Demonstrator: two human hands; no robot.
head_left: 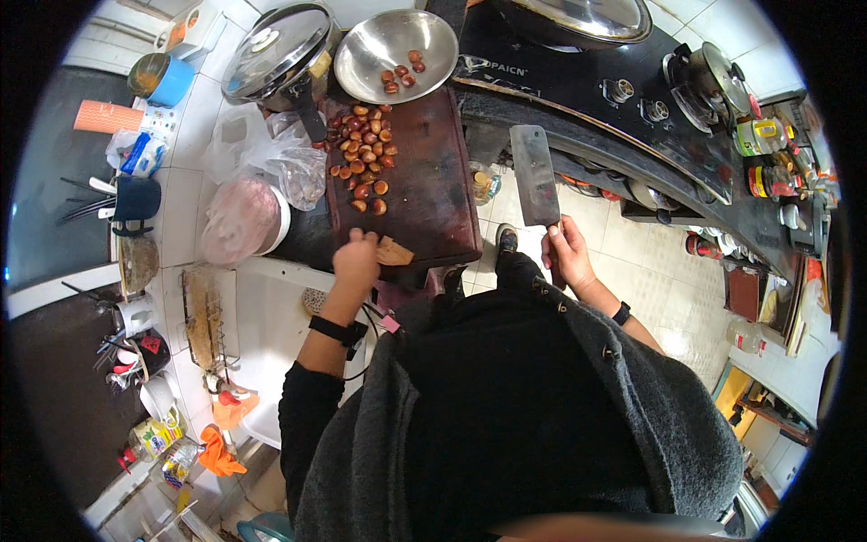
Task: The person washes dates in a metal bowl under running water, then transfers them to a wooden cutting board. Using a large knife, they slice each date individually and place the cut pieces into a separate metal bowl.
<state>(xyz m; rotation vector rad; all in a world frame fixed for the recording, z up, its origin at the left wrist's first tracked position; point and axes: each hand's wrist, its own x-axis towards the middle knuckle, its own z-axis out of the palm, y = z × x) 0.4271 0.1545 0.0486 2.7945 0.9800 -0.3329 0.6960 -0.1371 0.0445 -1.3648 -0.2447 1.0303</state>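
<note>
My right hand (567, 252) grips the handle of a cleaver (536, 176), its broad blade pointing away from me, to the right of the dark wooden cutting board (427, 176). At the board's near left corner is my left hand (357, 261), fingers curled, beside a light brown piece of cloth or similar material (394, 252); whether it holds anything is hidden. Many chestnuts (366, 146) lie heaped along the board's left side. Beyond them a steel bowl (433, 40) holds several chestnuts (401, 70).
A lidded pot (281, 51), plastic bags (298, 166) and a white tub (281, 220) stand left of the board. A sink (261, 332) lies nearer on the left. The gas stove (576, 88) is at the far right, carrying lidded pans.
</note>
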